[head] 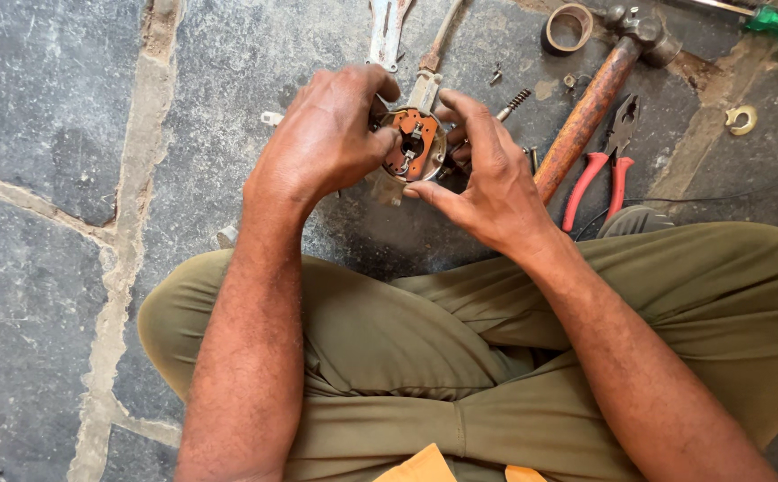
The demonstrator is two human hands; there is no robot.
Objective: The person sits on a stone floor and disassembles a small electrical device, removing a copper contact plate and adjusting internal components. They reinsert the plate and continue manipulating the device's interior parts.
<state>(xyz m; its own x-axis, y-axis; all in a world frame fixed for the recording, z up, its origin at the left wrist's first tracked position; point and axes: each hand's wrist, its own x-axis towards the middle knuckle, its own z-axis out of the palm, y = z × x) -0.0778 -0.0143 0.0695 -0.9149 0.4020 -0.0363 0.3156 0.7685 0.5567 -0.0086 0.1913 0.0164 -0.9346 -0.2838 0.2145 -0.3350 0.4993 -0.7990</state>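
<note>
Flagstone floor (41, 107) is seen at nine o'clock. The left hand (322, 138) is arched over a round orange-and-metal part (414, 143), fingers curled and pinching its left rim. The part is held above the floor at twelve o'clock, between both hands. The right hand (487, 174) cradles its other side, thumb stretched beneath, fingers pressed against the rim. A slip is judged possible: small springs inside could be flung loose if pinching pressure shifts. A hammer (590, 112) and red-handled pliers (608, 165) lie at two o'clock.
</note>
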